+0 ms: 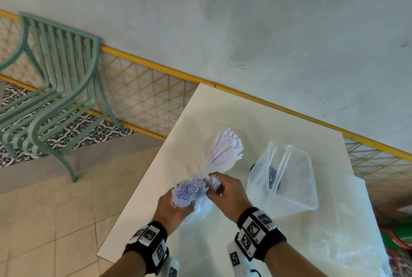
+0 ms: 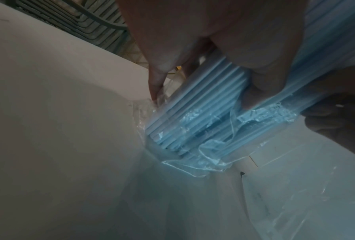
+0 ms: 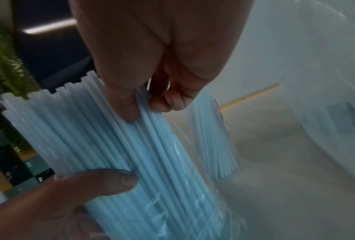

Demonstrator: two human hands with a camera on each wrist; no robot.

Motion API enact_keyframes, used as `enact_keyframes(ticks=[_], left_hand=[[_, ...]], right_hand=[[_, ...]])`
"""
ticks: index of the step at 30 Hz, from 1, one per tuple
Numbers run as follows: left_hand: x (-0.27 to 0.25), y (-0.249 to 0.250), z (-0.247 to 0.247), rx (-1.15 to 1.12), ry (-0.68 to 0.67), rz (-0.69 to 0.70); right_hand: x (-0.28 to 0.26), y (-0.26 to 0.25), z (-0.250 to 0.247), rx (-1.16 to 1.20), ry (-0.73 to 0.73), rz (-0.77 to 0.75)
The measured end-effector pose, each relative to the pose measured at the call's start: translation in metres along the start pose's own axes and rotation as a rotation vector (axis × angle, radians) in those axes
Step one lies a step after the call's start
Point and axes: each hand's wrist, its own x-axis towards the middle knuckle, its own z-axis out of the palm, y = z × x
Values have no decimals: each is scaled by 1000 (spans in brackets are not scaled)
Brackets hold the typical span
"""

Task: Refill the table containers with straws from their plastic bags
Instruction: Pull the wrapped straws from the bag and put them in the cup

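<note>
1. My left hand (image 1: 172,206) was wrapped around a bundle of pale blue straws (image 1: 189,189), thumb (image 3: 102,181) across its side, holding it upright above the near part of the white table (image 1: 263,120). The straws' open ends faced the head camera.

2. The bundle's lower half sat in its clear plastic bag (image 2: 195,155), which was crumpled around the straw bottoms where they met the table; my left fingers (image 2: 262,78) pressed on the straws through the film.

3. My right hand (image 1: 225,194) was closed on a small group of straws at the bundle's right edge, pinching them near their tops between thumb and curled fingers (image 3: 168,100).

4. Just beyond the hands stood a round clear container (image 1: 220,165) with white straws (image 1: 227,145) fanned out of its top. I could not tell how full it was.

5. To its right a rectangular clear tub (image 1: 287,187) sat tilted on the table, with a dark object (image 1: 272,176) seen through its wall.

6. More clear plastic film (image 1: 347,227) lay spread over the table's right side.

7. A green metal chair (image 1: 58,89) stood on patterned floor tiles to the left, against a yellow mesh railing (image 1: 142,89).
</note>
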Motion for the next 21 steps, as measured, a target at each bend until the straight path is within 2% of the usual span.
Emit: enact_keyframes(ticks=[13, 21], left_hand=[[1, 2, 0, 30, 10, -13], [-1, 6, 0, 45, 0, -8]], right_hand=[[6, -8, -9, 15, 43, -39], [12, -10, -19, -59, 53, -84]])
